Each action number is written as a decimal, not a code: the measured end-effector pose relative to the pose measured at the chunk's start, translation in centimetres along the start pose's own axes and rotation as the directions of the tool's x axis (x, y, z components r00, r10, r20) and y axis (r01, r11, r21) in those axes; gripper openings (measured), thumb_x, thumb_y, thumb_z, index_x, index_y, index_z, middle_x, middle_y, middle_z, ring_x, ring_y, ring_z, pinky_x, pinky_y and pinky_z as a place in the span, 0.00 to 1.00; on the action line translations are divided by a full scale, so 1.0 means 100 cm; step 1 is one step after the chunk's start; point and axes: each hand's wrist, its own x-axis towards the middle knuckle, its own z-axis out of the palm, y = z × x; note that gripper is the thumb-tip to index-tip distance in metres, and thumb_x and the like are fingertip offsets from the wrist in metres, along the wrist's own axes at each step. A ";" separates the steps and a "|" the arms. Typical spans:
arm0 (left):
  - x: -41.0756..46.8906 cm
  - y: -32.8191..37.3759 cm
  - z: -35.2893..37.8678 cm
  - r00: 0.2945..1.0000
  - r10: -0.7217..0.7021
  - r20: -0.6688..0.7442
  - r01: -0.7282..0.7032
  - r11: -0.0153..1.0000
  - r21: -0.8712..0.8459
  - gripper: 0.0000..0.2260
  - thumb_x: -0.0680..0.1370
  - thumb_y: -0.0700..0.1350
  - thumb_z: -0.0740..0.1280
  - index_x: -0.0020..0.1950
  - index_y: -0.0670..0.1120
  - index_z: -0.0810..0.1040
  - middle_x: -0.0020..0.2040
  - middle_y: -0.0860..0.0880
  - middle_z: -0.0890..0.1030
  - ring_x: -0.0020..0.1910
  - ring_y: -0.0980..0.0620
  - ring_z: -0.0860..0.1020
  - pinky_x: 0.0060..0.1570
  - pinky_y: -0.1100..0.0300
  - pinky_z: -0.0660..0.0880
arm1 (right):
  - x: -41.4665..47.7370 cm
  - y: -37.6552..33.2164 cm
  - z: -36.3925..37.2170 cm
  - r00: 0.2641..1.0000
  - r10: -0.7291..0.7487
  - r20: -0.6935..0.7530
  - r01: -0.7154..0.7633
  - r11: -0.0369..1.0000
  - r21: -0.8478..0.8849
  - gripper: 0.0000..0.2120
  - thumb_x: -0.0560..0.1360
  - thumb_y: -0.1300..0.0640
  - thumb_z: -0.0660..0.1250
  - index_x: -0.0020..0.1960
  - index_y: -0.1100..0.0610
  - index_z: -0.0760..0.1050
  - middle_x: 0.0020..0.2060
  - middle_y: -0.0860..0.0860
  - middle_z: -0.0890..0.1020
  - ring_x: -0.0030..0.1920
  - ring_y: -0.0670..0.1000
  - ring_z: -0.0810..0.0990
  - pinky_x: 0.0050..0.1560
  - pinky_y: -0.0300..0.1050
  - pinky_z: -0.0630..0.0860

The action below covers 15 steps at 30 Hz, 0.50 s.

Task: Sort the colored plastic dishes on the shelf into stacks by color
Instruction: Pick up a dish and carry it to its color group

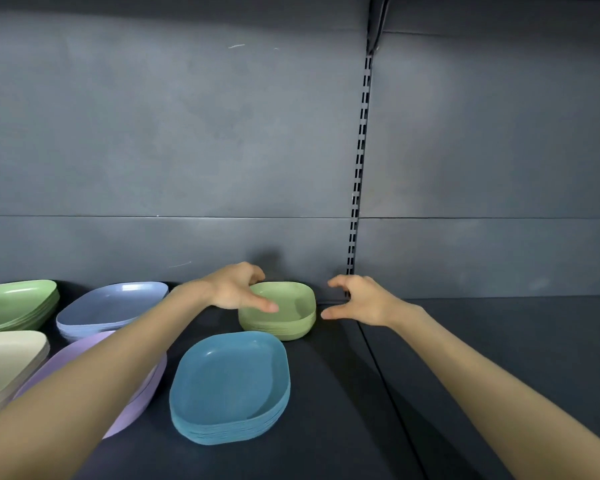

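Observation:
A small stack of green dishes stands at the back of the dark shelf. My left hand hovers over its left rim with spread, slightly bent fingers, the thumb above the dish. My right hand is just to the right of the stack, fingers spread, apart from it and holding nothing. In front sits a stack of teal blue dishes. Left of those are a lilac stack partly under my left forearm, a periwinkle blue stack, a larger green stack and a cream stack.
The grey back panel rises right behind the small green stack. A slotted upright rail runs down the panel, and a seam splits the shelf boards. The shelf section to the right holds no dishes.

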 end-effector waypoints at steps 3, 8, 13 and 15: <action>-0.002 0.032 -0.008 0.997 0.058 -0.047 -0.054 0.995 0.087 0.33 0.73 0.57 0.70 0.72 0.43 0.65 0.71 0.47 0.70 0.69 0.48 0.69 0.68 0.55 0.66 | -0.018 0.007 -0.034 0.998 0.019 -0.068 -0.028 0.991 -0.134 0.30 0.75 0.49 0.69 0.72 0.59 0.65 0.71 0.55 0.68 0.71 0.54 0.65 0.66 0.43 0.63; -0.005 0.110 -0.016 0.960 0.229 -0.160 -0.180 0.946 0.270 0.33 0.74 0.57 0.69 0.74 0.46 0.63 0.72 0.46 0.69 0.71 0.45 0.66 0.67 0.52 0.65 | -0.064 0.030 -0.101 0.973 0.051 -0.224 -0.113 0.956 -0.272 0.30 0.75 0.49 0.69 0.72 0.57 0.64 0.72 0.56 0.65 0.71 0.56 0.62 0.69 0.49 0.64; -0.022 0.212 0.006 0.878 0.413 -0.242 -0.305 0.872 0.382 0.32 0.75 0.59 0.67 0.74 0.49 0.62 0.71 0.46 0.67 0.70 0.45 0.64 0.67 0.50 0.63 | -0.137 0.066 -0.162 0.922 0.050 -0.384 -0.196 0.915 -0.351 0.31 0.74 0.51 0.70 0.73 0.56 0.64 0.73 0.55 0.62 0.72 0.58 0.62 0.68 0.55 0.66; -0.029 0.249 0.023 0.850 0.456 -0.265 -0.321 0.846 0.427 0.32 0.74 0.60 0.66 0.74 0.50 0.60 0.71 0.46 0.67 0.70 0.45 0.63 0.67 0.50 0.60 | -0.171 0.085 -0.182 0.909 0.053 -0.414 -0.225 0.897 -0.380 0.32 0.73 0.50 0.71 0.73 0.56 0.63 0.73 0.55 0.62 0.71 0.58 0.63 0.66 0.55 0.67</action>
